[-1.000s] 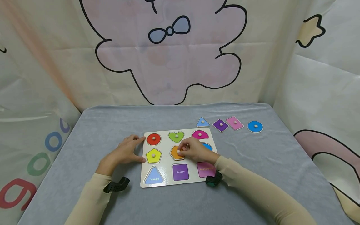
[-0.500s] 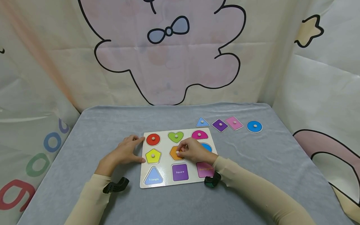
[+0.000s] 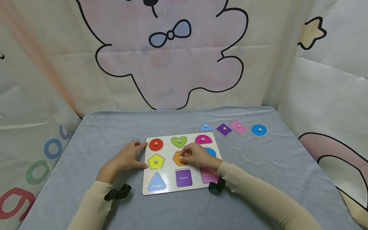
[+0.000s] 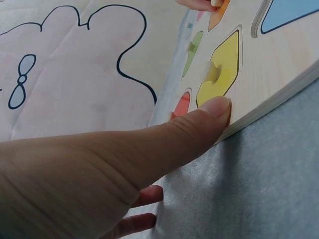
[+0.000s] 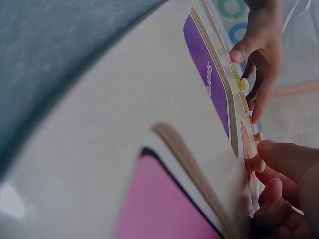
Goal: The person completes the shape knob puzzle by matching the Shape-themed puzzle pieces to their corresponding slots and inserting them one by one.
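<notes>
With right grip [image 3: 199, 156], pinches knobbed orange wooden hexagon [image 3: 176, 158], lower centre; with spread left grip [image 3: 124, 158], likely steadies white wooden board [image 3: 171, 182].

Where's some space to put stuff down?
The grey cloth is bare between the right sleeve and the four loose pieces, and left of the left hand. It's crowded on the board, around the right hand.

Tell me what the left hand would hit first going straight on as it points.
The puzzle board: the left hand seems to have its thumb on the edge. Beyond that, the yellow pentagon looks next, though depth is unclear.
</notes>
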